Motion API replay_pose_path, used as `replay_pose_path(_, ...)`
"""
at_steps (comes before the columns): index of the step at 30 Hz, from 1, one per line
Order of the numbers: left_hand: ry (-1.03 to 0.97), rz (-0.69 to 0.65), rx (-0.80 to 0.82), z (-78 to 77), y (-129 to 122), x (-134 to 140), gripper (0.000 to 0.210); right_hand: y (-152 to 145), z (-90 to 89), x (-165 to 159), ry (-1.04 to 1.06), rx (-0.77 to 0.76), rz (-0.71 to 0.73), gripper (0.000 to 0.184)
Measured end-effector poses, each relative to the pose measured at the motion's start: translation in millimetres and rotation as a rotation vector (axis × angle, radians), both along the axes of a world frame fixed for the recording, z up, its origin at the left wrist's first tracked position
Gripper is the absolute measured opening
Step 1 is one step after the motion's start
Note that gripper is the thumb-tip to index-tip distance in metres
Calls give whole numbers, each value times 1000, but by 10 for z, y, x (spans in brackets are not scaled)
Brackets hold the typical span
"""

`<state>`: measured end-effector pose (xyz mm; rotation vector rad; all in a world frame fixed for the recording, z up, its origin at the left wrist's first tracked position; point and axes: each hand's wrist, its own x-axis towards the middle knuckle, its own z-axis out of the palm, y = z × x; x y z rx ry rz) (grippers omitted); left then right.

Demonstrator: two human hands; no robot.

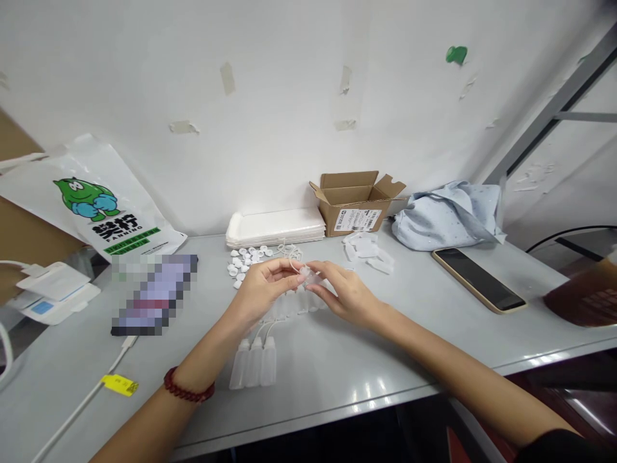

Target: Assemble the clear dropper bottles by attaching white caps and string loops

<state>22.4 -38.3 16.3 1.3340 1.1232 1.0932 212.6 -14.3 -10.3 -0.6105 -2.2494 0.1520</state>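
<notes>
Both hands meet over the middle of the desk around a small translucent squeeze bottle (314, 278). My left hand (264, 286) pinches at its top end, where a thin pale cord shows. Closed around the body, my right hand (348, 290) hides part of it. Below them a row of similar bottles (289, 305) lies partly covered by the fingers. Nearer the front edge, three capped bottles (254, 365) lie side by side with pale cords. White caps (247, 260) are scattered behind my left hand, next to a small heap of corded pieces (290, 251).
Loose translucent bottles (369, 249) lie before an open cardboard box (354, 206). White flat packs (277, 228) are stacked by the wall. A phone (477, 281) and a blue cloth bag (448, 215) are right; a blurred device (157, 296), cable and printed bag (103, 199) left.
</notes>
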Motion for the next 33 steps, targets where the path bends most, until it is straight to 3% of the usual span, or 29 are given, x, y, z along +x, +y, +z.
replay_pose_path(5,11,9,19,13,-9,8,21,-41,34,-20,88,-129,20,26)
replay_pose_path(12,127,130,137,16,-31,46,19,-119,170,-60,310,-744,33,23)
replay_pose_path(16,451,260,472,-6,-72,73,13,-108,177,-73,454,-958,72,26)
replay_pose_path(19,644,155,788,0,-115,84,15,-109,176,-83,517,-1063,72,27)
replay_pose_path(22,773,15,934,13,-155,95,19,-123,177,-91,560,-1150,92,27)
replay_pose_path(29,939,-65,928,64,-211,106,30,-145,185,-109,583,-1222,67,22)
replay_pose_path(33,935,-188,751,192,-295,26,24,-158,213,-107,482,-1293,105,26)
